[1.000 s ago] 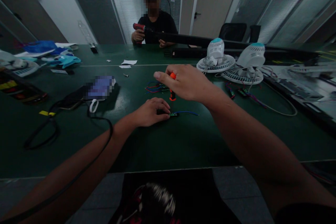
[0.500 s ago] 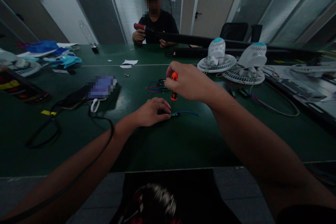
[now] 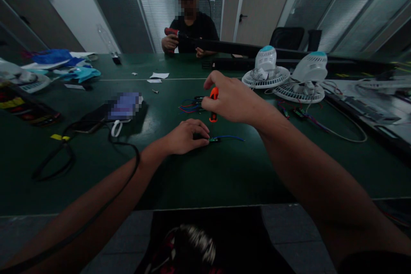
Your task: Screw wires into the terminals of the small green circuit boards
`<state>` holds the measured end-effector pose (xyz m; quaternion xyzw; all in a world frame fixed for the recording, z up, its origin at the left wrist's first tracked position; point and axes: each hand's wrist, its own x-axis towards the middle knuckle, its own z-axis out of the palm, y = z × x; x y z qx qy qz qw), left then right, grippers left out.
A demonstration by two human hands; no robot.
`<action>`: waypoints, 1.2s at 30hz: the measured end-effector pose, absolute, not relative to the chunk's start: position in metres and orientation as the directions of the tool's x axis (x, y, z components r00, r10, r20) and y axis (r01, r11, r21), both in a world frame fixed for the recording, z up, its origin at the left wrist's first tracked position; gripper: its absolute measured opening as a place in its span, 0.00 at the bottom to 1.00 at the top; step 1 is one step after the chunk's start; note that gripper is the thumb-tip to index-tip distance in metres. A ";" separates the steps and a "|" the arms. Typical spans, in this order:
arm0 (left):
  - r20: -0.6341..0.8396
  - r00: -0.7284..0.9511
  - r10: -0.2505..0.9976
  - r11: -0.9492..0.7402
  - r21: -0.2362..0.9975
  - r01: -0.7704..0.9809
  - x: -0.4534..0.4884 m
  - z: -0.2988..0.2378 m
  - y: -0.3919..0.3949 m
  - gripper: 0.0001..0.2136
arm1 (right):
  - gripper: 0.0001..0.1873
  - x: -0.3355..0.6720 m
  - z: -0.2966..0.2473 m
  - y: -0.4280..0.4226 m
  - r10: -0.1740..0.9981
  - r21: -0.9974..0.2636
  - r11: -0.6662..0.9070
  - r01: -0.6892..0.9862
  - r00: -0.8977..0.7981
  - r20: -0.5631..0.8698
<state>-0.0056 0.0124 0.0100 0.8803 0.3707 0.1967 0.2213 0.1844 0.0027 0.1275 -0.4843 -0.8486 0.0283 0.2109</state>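
Note:
My right hand (image 3: 226, 98) grips an orange and black screwdriver (image 3: 213, 111), held upright with its tip down over a small green circuit board (image 3: 213, 139). My left hand (image 3: 189, 137) is closed on the left end of that board, thumb and fingers holding it against the table; the fingers cover part of it. A blue wire (image 3: 231, 137) runs from the board's right end. Just beyond my hands lie more small boards with red and blue wires (image 3: 189, 106).
White fan heads (image 3: 266, 77) lie at the right beside loose boards (image 3: 299, 113). A phone (image 3: 125, 107) and a black cable (image 3: 69, 158) are at the left. Across the green table (image 3: 205, 184) a person holds a red drill (image 3: 171, 32) at a long black bar (image 3: 231, 46).
The index finger of my right hand has lifted slightly on the screwdriver's handle. My left hand and the circuit board stay in place.

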 end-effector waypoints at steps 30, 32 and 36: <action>0.189 0.709 0.679 -0.693 0.482 0.536 -0.003 0.015 0.007 0.05 | 0.14 0.190 0.124 0.010 0.831 -0.155 0.509 0.847 -0.436 0.344; 0.208 0.713 0.669 -0.709 0.467 0.528 -0.002 0.015 0.006 0.05 | 0.13 0.191 0.126 0.010 0.827 -0.162 0.516 0.842 -0.439 0.351; 0.226 0.665 0.711 -0.685 0.437 0.583 -0.003 0.011 0.004 0.03 | 0.12 0.193 0.127 0.010 0.826 -0.210 0.520 0.828 -0.425 0.371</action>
